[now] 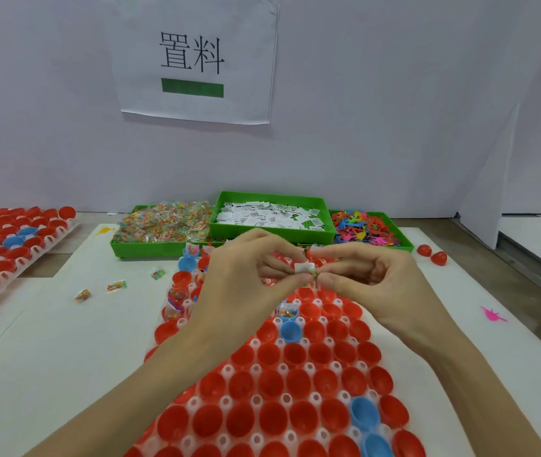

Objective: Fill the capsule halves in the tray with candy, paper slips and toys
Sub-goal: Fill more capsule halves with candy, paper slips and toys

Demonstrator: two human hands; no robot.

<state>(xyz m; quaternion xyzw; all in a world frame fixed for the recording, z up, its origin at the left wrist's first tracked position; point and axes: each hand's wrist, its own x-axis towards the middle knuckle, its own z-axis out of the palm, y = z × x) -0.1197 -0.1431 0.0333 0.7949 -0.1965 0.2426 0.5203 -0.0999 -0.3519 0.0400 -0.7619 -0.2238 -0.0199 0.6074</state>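
Item: one white paper slip [304, 268], pinched at either end between the fingertips of our left hand [246, 275] and right hand [371, 278]; we hold it above the far rows of the tray [256, 372], likely so it drops into an empty capsule half [305, 293] below. Long axis left to right, roughly level. Stock: green bins of candy [163, 225], slips [272, 216] and toys [366, 229] just beyond, within reach.

Capsule halves [270, 384]: glossy, smooth red and blue plastic. Tray [256, 369]: translucent white plastic. Bins [163, 249]: green matt plastic. Candy packets [163, 222]: clear shiny film. Slips [262, 216]: matt white paper. Bench [64, 341]: smooth, matt white.
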